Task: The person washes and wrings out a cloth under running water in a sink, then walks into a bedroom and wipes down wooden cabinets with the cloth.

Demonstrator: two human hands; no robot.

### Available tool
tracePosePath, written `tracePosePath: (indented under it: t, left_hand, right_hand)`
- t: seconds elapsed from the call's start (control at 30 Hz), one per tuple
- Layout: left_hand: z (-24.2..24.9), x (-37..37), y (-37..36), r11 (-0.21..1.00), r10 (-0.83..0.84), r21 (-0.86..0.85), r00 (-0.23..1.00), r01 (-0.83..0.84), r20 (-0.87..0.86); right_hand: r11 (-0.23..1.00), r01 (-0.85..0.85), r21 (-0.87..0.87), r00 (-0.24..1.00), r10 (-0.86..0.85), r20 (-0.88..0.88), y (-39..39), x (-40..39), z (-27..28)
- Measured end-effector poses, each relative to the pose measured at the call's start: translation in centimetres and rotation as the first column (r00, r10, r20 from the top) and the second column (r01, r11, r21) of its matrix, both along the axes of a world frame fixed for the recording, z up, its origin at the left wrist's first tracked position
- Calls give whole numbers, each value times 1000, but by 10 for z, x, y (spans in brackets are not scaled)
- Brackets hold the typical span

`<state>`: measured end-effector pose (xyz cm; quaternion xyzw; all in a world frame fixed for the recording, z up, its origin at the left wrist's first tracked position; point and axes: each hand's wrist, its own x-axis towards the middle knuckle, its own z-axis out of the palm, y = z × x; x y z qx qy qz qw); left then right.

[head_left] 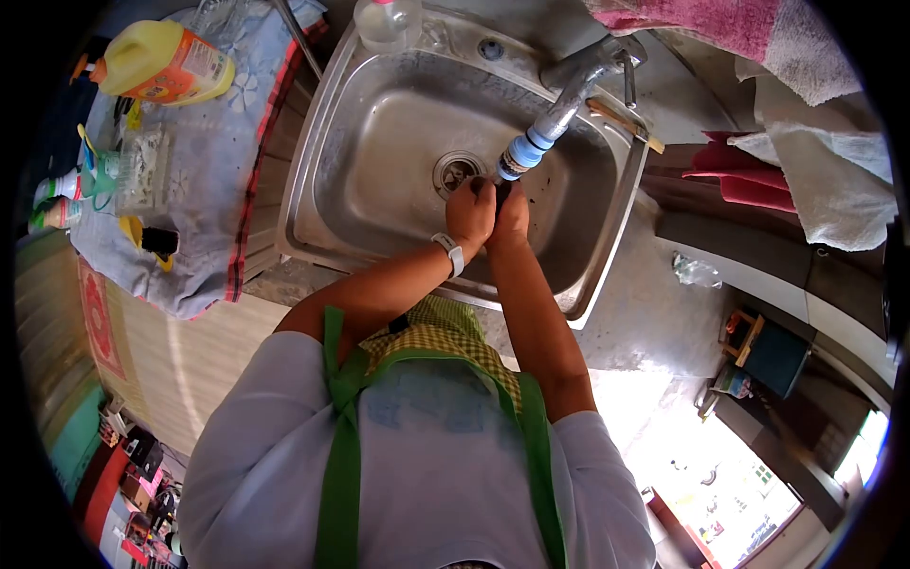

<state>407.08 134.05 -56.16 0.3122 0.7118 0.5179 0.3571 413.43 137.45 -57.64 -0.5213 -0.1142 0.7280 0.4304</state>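
Observation:
My left hand (469, 213), with a white band on its wrist, is closed just below the end of the tap (569, 95). Beside it, my right hand (510, 213) is also closed, and the two touch or nearly touch. A small dark thing (501, 192) shows between the fingers; its kind is too hidden to tell. Right above the hands is the blue and clear filter nozzle (521, 155) on the tap. Both hands are over the steel sink (379, 152), to the right of its drain (459, 174).
A wooden-handled brush (626, 123) lies on the sink's right rim. A clear container (389, 24) stands at the back left corner. Left of the sink, a cloth-covered surface (204, 190) holds a yellow bottle (166, 64) and a clear plastic box (144, 171). Towels (806, 161) hang at right.

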Motion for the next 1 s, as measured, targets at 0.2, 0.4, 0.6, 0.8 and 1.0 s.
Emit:
tracePosePath:
  t: [0.2,0.4,0.6,0.8,1.0]
  left_hand:
    - [12,-8,-11,965,-147,184,965,188,-215]
    - [22,-15,-14,864,-213,314,851,393,-480]
    - [16,-24,-18,756,-322,315,744,574,-586]
    - [26,-49,0,645,-761,-371,604,668,-236]
    - [-95,-116,41,966,-30,-227,921,126,388]
  right_hand:
    - [998,-53,-30,993,50,-111,1,-5,14]
    - [994,-113,-8,966,108,-233,3,4,-8]
    - [969,-225,-103,927,180,-330,-7,28,-70]
    - [942,-249,-224,968,232,-97,-16,20,27]
    - [972,-226,-59,939,234,253,4,36,8]
